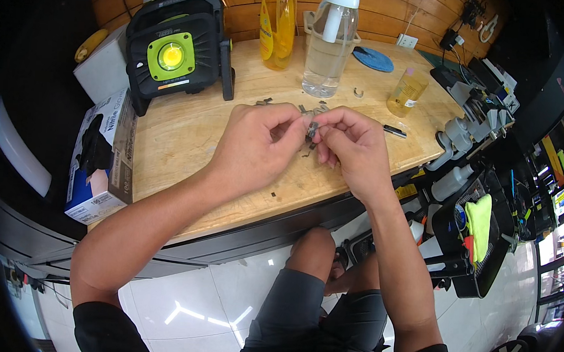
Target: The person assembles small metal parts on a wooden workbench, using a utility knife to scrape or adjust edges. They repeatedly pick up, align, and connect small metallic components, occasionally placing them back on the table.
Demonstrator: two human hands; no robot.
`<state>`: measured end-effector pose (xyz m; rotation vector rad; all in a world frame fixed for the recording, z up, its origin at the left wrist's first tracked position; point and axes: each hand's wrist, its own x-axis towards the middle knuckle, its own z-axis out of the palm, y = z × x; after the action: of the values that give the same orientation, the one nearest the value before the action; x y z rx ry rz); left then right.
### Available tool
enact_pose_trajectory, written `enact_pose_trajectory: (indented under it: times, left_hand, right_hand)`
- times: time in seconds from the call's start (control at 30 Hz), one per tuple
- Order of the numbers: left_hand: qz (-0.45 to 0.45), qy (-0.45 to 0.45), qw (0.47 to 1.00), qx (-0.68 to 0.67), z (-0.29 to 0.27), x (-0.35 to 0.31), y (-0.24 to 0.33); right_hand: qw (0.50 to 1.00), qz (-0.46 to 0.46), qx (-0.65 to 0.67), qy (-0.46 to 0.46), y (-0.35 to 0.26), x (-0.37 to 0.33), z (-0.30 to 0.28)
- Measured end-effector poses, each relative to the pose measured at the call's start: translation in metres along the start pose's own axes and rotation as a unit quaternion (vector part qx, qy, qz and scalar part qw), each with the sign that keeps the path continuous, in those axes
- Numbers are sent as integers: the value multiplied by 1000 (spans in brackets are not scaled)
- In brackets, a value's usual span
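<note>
Over the wooden workbench (181,131), my left hand (255,142) and my right hand (358,148) meet, both closed in a pinch. Between their fingertips is a small dark grey metallic piece (312,130); its exact kind is too small to tell. Several small grey and dark scraps (323,105) lie on the wood just behind and below the fingers. A slim black and silver pen-like tool (394,130) rests to the right of my right hand. Farther back lies a small C-shaped piece (358,93).
A work lamp (180,47) glows at the back left, beside a glove box (105,159). A yellow bottle (277,27), a clear spray bottle (330,50), a blue round pad (373,59) and a small amber bottle (408,92) stand behind. A tool cart (477,252) is on the right.
</note>
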<state>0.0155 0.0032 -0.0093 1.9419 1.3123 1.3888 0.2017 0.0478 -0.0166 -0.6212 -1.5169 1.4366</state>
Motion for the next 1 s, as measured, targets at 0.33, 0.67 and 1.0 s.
enact_pose_trajectory:
  times: [0.33,0.67,1.0]
  left_hand:
    - [-57,17,997,-46,-1,2,-2]
    - [-47,-50,995,-70,-4,5,-11]
    - [-56,-38,996,-50,-5,4,-9]
  right_hand:
    - [998,-29,-36,44,5,-3,12]
    - [947,-213,-216,105,21,-6,18]
    - [866,-300,-390,88,15,-11,24]
